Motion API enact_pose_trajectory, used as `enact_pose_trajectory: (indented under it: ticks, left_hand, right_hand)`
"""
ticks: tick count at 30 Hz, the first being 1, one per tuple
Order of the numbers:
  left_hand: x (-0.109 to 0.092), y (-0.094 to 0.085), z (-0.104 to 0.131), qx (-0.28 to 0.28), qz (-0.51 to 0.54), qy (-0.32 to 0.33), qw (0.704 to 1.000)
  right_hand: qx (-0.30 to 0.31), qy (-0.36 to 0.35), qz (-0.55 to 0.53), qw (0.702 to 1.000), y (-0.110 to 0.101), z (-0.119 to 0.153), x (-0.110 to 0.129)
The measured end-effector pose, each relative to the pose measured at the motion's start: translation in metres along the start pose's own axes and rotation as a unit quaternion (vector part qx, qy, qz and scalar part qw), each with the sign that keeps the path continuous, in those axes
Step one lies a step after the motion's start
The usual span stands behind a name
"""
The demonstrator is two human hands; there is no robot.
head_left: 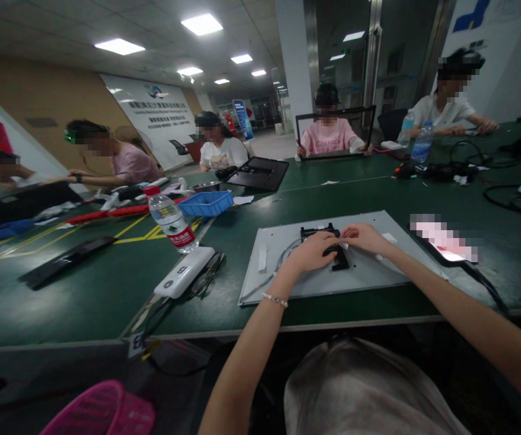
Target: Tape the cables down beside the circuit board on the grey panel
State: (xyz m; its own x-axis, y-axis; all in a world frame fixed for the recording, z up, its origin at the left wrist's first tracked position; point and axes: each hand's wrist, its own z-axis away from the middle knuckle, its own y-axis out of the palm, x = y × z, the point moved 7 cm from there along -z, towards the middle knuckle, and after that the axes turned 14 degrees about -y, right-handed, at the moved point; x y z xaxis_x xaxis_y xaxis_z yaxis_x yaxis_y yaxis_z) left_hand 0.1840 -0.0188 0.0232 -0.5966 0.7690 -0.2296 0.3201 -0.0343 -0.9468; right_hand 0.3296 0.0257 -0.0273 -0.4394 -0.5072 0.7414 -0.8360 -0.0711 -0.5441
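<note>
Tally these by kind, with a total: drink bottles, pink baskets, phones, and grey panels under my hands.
Drink bottles: 3
Pink basket: 1
Phone: 1
Grey panel: 1
Total: 6

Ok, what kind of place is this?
Looks like an electronics assembly or repair workshop: several people sit around green worktables, one holds up a black rectangular frame, and a blue parts tray is nearby.

We see the green counter (297, 199) bearing a pale flat panel (269, 241), a red-capped bottle (172, 223), a blue tray (208, 204), a white power bank (184, 273) and a phone (446, 241).
</note>
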Motion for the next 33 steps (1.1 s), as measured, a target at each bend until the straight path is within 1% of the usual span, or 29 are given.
enact_pose_trajectory:
  ticks: [3,8,15,20,24,28,30,33]
  left_hand:
    - [-0.001,0.001,-0.001,-0.001,-0.007,0.007,1.000]
    - [-0.001,0.002,-0.001,-0.008,-0.015,0.010,1.000]
    - [0.000,0.003,-0.001,-0.010,-0.016,0.009,1.000]
    - [-0.001,0.002,-0.001,-0.008,-0.016,0.008,1.000]
    - [-0.003,-0.002,-0.001,-0.009,-0.009,0.011,1.000]
    - [0.004,-0.014,-0.001,-0.035,-0.004,-0.014,0.999]
    - [0.014,-0.025,-0.001,-0.053,-0.007,-0.040,0.998]
    - [0.035,-0.048,0.002,-0.083,-0.027,-0.087,0.992]
  right_hand:
    - [0.004,-0.011,0.005,1.000,0.002,0.000,0.003]
    - [0.027,-0.031,0.030,0.999,0.004,0.001,0.009]
    - [0.062,-0.077,0.110,0.989,0.001,0.002,0.016]
    - [0.061,-0.057,0.092,0.992,-0.003,0.004,0.015]
    - [0.036,-0.037,0.089,0.995,-0.011,0.004,0.017]
    - [0.020,-0.034,0.075,0.996,-0.016,0.003,0.018]
    - [0.018,-0.035,0.071,0.997,-0.017,0.003,0.017]
    - [0.013,-0.033,0.070,0.997,-0.018,0.003,0.016]
